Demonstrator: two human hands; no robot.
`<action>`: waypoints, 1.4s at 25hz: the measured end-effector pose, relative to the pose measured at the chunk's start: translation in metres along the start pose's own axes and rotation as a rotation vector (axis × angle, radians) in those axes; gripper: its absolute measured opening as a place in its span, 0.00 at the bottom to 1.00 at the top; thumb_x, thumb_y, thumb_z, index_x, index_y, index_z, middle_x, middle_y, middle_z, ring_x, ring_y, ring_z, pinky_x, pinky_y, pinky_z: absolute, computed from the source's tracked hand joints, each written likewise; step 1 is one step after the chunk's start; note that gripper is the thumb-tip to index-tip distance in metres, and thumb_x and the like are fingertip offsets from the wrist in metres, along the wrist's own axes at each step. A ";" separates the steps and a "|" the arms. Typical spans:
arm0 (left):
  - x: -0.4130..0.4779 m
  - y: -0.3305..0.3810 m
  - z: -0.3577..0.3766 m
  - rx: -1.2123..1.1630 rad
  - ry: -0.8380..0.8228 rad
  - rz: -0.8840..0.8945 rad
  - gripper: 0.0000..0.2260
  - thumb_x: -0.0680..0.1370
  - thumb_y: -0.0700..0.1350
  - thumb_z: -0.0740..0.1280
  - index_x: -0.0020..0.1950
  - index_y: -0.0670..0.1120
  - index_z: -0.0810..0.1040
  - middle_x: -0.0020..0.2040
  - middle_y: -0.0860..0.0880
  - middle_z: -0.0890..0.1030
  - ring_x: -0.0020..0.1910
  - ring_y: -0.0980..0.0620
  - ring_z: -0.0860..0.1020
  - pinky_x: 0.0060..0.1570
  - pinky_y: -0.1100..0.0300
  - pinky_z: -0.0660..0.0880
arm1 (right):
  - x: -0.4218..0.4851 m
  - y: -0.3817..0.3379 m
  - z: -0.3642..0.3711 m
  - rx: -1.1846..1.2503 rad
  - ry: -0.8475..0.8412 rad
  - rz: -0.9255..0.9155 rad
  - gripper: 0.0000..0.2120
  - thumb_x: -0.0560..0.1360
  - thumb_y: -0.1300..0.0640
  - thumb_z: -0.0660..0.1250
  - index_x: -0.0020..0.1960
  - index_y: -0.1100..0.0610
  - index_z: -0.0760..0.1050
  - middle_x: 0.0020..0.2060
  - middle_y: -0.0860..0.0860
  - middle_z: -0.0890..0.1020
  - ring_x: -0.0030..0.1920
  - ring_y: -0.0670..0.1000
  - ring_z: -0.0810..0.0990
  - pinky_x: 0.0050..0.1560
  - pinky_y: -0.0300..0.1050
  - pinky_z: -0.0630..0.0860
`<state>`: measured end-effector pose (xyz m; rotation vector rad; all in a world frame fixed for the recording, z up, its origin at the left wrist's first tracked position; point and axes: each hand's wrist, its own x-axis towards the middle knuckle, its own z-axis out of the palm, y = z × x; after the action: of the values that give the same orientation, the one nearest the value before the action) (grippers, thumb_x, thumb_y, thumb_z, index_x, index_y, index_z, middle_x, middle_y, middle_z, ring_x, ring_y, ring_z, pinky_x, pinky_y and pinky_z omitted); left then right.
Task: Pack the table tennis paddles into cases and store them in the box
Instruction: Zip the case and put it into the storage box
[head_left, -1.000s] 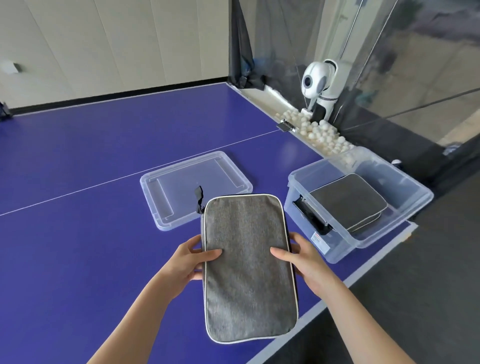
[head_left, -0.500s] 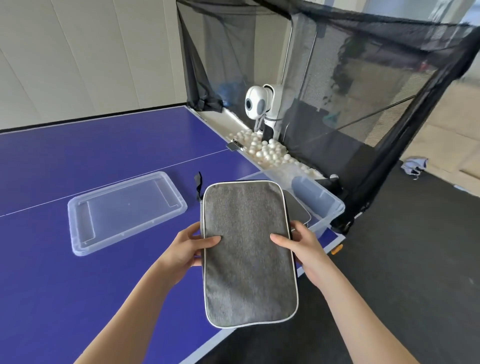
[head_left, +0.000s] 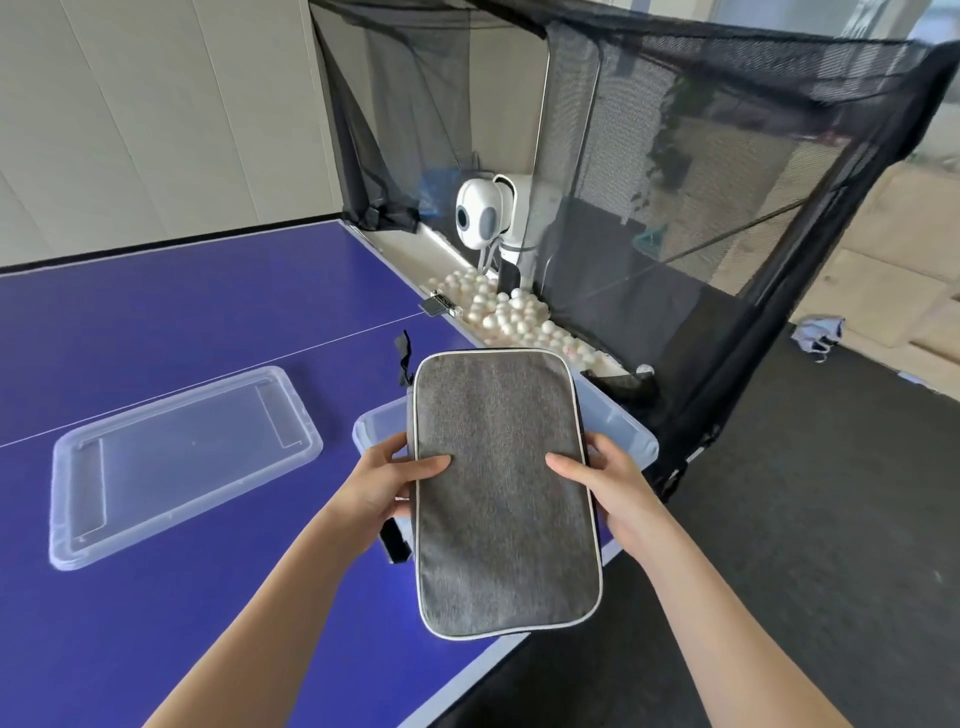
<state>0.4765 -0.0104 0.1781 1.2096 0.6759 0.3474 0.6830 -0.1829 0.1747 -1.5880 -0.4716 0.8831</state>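
Note:
A grey fabric paddle case (head_left: 501, 488) with white piping is held flat in the air in front of me. My left hand (head_left: 382, 486) grips its left edge, thumb on top. My right hand (head_left: 610, 480) grips its right edge the same way. The case hangs over the clear plastic box (head_left: 621, 421) at the table's near right corner and hides most of it. Only the box's left and right rims show, and its contents are hidden. A black strap hangs from the case's far left corner.
The box's clear lid (head_left: 176, 457) lies on the blue table (head_left: 156, 322) to the left. A white ball machine (head_left: 480, 218) and several white balls (head_left: 498, 314) sit in a trough inside a black net (head_left: 727, 171). Dark floor lies to the right.
The view has swung right and the case, held in both hands, has moved over the box. The case in the box is now hidden beneath it.

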 end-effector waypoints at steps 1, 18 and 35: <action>0.012 0.002 0.000 -0.007 0.003 0.002 0.16 0.71 0.41 0.74 0.58 0.51 0.80 0.51 0.46 0.85 0.46 0.48 0.84 0.37 0.58 0.80 | 0.014 -0.003 -0.002 -0.002 -0.003 0.007 0.36 0.51 0.42 0.82 0.56 0.49 0.77 0.51 0.49 0.84 0.52 0.52 0.83 0.55 0.56 0.79; 0.118 0.012 0.018 -0.244 0.377 0.070 0.23 0.64 0.39 0.78 0.58 0.46 0.78 0.46 0.48 0.86 0.42 0.49 0.85 0.34 0.59 0.80 | 0.190 -0.056 -0.011 -0.112 -0.313 0.032 0.18 0.67 0.54 0.77 0.56 0.52 0.78 0.49 0.52 0.85 0.48 0.50 0.85 0.42 0.42 0.81; 0.125 -0.026 0.137 -0.668 0.989 0.365 0.21 0.63 0.42 0.78 0.52 0.51 0.76 0.48 0.47 0.84 0.43 0.50 0.84 0.38 0.59 0.79 | 0.183 0.003 -0.048 0.495 -0.389 0.270 0.25 0.65 0.58 0.73 0.61 0.51 0.74 0.58 0.53 0.82 0.56 0.54 0.82 0.56 0.56 0.77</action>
<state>0.6569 -0.0472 0.1440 0.4441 1.0521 1.4096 0.8345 -0.0822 0.1218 -1.0378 -0.2770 1.4063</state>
